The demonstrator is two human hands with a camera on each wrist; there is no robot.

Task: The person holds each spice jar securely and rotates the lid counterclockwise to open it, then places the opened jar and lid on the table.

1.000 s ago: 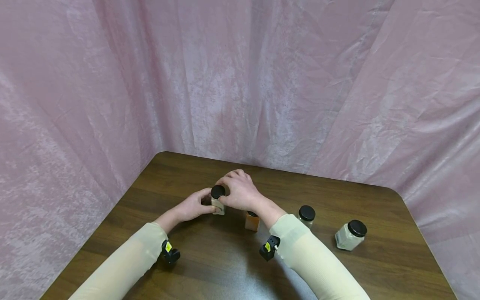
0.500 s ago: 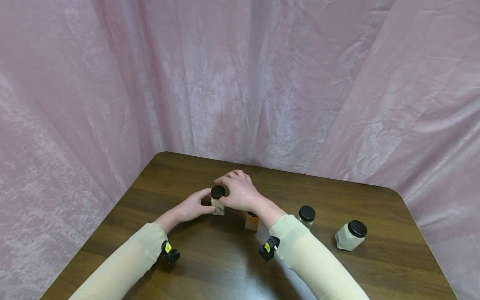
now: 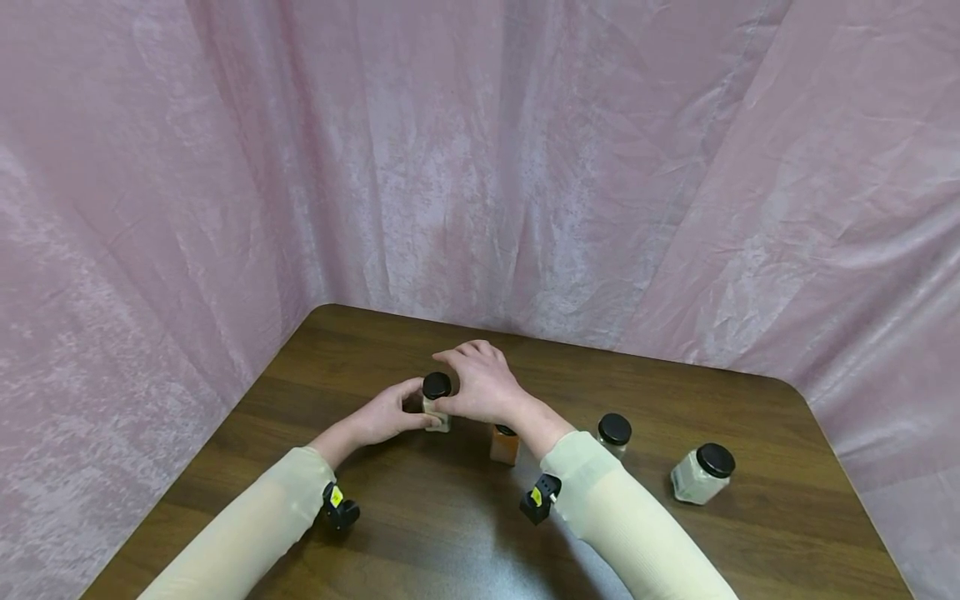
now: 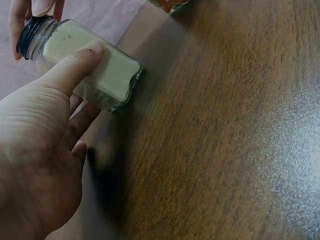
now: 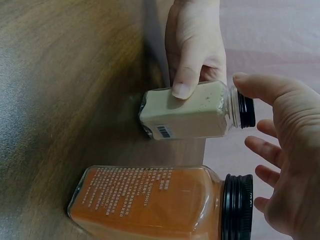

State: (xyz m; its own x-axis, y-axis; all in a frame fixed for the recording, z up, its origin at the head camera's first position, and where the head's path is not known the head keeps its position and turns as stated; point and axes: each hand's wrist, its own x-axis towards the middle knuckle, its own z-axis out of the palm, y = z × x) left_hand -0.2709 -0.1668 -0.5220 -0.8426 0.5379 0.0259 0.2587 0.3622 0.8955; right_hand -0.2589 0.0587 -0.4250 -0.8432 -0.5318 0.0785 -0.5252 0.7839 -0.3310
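Note:
My left hand (image 3: 382,414) grips a small square glass jar (image 4: 115,72) of pale beige powder by its body, the thumb lying along one side. The jar stands upright on the table with its black screw lid (image 3: 437,384) on. Beside the lid is my right hand (image 3: 486,385). In the right wrist view its thumb tip is right at the lid's edge, while the other fingers spread loosely away from the lid. A jar of orange powder (image 5: 145,200), also black-lidded, stands close by, partly hidden under my right wrist in the head view.
Farther right on the brown wooden table (image 3: 420,517) stand a black-lidded jar (image 3: 614,429), partly behind the right sleeve, and another jar with pale contents (image 3: 699,475). Pink curtains (image 3: 480,167) hang behind the table.
The fingers of my right hand have spread away from the lid, and its thumb has slid slightly lower. My left hand and the jar stay in place.

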